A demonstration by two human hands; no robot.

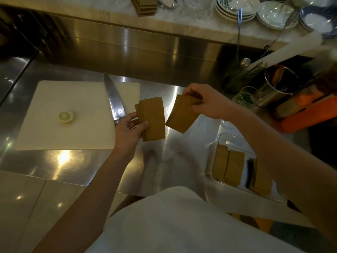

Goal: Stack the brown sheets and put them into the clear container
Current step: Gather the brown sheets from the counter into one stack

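Note:
My left hand (128,129) grips a small stack of brown sheets (152,118) above the steel counter, thumb across its lower left edge. My right hand (202,101) pinches a second bunch of brown sheets (182,116) by its upper end; this bunch hangs tilted, its lower corner almost touching the left stack. The clear container (217,147) stands on the counter at the lower right, partly under my right forearm. Inside it lie more brown sheets (230,166) in side-by-side piles.
A white cutting board (54,128) lies at the left with a lemon half (65,117) on it and a large knife (113,97) across its right side. A metal cup (280,86), a glass, orange box (310,115) and stacked dishes (237,8) crowd the right and back.

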